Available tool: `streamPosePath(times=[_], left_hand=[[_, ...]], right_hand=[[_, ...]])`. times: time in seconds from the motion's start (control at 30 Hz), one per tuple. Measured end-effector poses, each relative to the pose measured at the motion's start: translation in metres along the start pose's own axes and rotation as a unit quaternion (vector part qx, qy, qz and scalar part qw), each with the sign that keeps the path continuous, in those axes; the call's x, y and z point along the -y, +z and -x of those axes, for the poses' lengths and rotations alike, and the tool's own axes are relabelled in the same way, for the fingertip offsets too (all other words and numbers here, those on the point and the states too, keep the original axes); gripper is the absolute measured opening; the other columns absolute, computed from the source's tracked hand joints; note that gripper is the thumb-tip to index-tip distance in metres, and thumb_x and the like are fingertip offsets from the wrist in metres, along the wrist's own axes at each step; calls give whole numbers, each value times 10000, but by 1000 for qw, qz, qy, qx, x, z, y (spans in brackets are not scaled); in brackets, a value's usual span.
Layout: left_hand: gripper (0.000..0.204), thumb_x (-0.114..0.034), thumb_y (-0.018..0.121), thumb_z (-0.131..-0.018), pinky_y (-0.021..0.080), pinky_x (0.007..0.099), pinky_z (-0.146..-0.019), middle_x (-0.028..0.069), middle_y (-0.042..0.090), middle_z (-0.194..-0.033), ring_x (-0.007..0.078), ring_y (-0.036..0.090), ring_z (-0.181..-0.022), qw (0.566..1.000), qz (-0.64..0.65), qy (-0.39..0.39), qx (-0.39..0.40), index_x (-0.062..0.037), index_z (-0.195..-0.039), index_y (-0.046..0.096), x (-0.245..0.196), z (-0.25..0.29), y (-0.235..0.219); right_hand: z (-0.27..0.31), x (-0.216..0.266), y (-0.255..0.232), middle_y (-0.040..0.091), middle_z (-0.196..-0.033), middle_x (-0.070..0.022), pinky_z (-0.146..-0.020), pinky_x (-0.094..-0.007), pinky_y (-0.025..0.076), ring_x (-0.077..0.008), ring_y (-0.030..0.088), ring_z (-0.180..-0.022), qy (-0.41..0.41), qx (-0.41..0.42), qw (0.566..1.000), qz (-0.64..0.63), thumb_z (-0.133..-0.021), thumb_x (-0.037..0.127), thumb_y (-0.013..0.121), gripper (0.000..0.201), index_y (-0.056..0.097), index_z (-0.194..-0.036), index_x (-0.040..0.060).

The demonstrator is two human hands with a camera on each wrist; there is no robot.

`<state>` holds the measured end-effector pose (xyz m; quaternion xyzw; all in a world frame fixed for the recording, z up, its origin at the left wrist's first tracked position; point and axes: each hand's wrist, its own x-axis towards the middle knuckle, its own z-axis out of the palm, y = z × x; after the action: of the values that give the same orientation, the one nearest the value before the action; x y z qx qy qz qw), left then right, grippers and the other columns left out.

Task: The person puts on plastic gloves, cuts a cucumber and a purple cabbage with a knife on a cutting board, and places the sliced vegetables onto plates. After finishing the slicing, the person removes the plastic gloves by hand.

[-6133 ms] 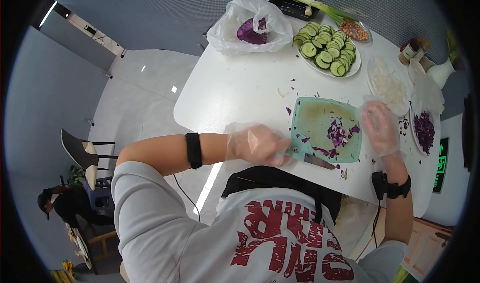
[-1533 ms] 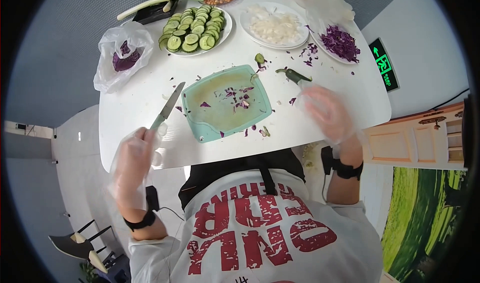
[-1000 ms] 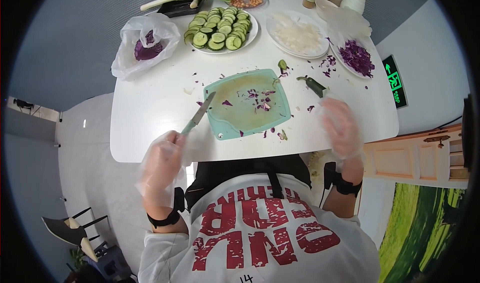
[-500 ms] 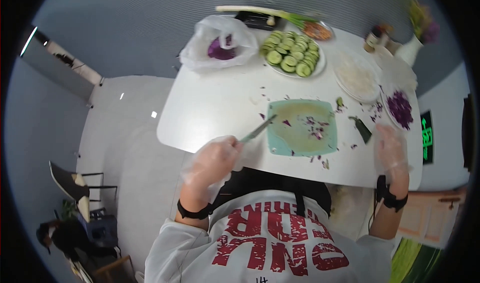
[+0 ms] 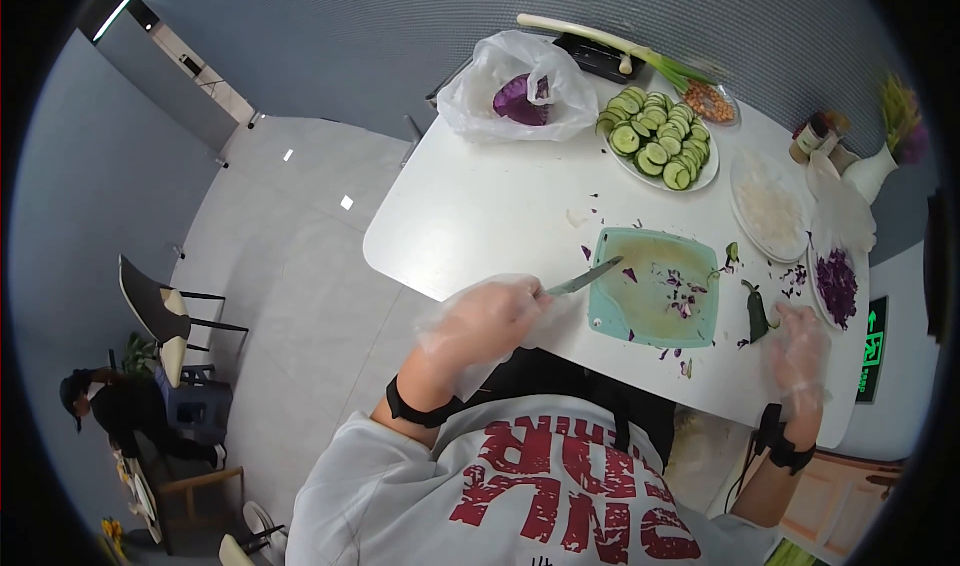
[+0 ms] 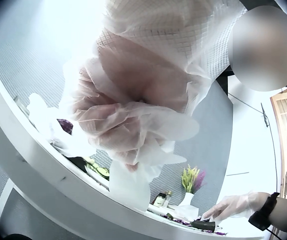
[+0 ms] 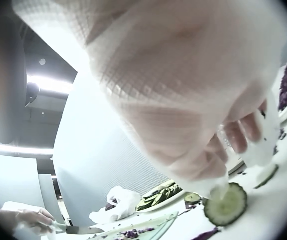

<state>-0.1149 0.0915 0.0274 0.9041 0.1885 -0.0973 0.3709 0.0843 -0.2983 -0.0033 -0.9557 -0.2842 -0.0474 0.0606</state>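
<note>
My left hand, in a clear plastic glove, grips the handle of a kitchen knife. Its blade points right, with the tip over the left edge of the green cutting board. Purple cabbage scraps are scattered on the board. To the right of it lies a dark green cucumber end with a thin curved tip. My gloved right hand is close beside it, fingers lowered at its cut end. In the right wrist view the pale cut face of the cucumber shows right below the fingertips.
Behind the board stand a plate of cucumber slices, a plate of pale white slices and a plate of shredded purple cabbage. A plastic bag with cabbage sits at back left. A person sits far left.
The knife has swung from the board's front edge to its left side. My right hand has moved from the board's right edge to the cucumber end, which now shows.
</note>
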Motion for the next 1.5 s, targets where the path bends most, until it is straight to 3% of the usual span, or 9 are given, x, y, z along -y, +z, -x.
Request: streamPosePath(times=[0.1,0.2,0.27,0.47,0.7,0.77,0.9,1.3,1.5], left_hand=[[286,-274,499,-957,469,437,-677,181,625,-731,351,628,-733,1000,12,9,5,-22,-974,633,2,-1,1],[291,-274,501,-953,470,444,-689,191,629,-751,363,627,-747,1000,8,20,7,-16,-981,633,4,-4,2],[292,-275,502,-953,470,450,-695,196,630,-761,368,626,-753,1000,6,16,11,-15,-982,632,3,-6,2],[265,-237,507,-923,482,453,-759,203,653,-831,371,636,-820,1000,5,29,11,-29,-1021,640,6,-11,5],[260,-256,508,-942,487,427,-711,170,639,-776,333,635,-739,995,1,99,-31,-40,-1001,639,22,-18,20],[285,-295,510,-973,485,408,-642,145,618,-697,298,630,-636,984,-8,157,-82,-39,-965,634,28,-19,26],[275,-273,501,-959,482,425,-672,167,618,-711,334,623,-692,986,1,154,-61,-28,-957,627,28,-15,25],[279,-262,487,-957,484,426,-678,151,633,-687,334,628,-679,980,16,180,-84,-14,-952,615,30,15,23],[279,-260,482,-963,490,414,-669,133,640,-670,312,634,-668,980,12,177,-88,-17,-935,617,38,27,29]], right_hand=[[-2,3,0,544,-1243,-203,-1003,-445,412,-381,487,-1180,15,16,999,-39,-686,42,651,469,667,-1154,74],[-5,1,9,619,-1124,-159,-976,-405,448,-347,578,-1079,-69,-37,997,7,-650,-16,645,510,654,-1157,42],[-12,7,2,623,-1127,-195,-933,-429,477,-387,586,-1049,23,71,995,-62,-662,31,666,447,677,-1109,40],[-15,24,9,652,-944,-177,-808,-432,509,-360,632,-878,-68,-56,994,-69,-666,28,676,491,637,-1154,8],[-22,40,6,628,-805,-167,-717,-449,491,-358,618,-772,8,14,995,-96,-664,-3,646,586,605,-1246,50],[-22,33,9,621,-776,-174,-693,-435,497,-364,615,-738,-107,-9,992,-59,-646,-34,611,565,647,-1201,69],[-27,27,11,629,-770,-177,-678,-430,501,-370,616,-722,-139,5,987,-75,-633,-64,574,523,693,-1123,73],[-36,60,-7,624,-717,-169,-652,-423,488,-346,625,-694,-96,27,995,-21,-631,97,762,266,727,-893,65],[-29,70,-5,583,-785,-126,-670,-412,470,-316,589,-744,-105,-84,986,-101,-579,174,812,291,684,-803,39]])
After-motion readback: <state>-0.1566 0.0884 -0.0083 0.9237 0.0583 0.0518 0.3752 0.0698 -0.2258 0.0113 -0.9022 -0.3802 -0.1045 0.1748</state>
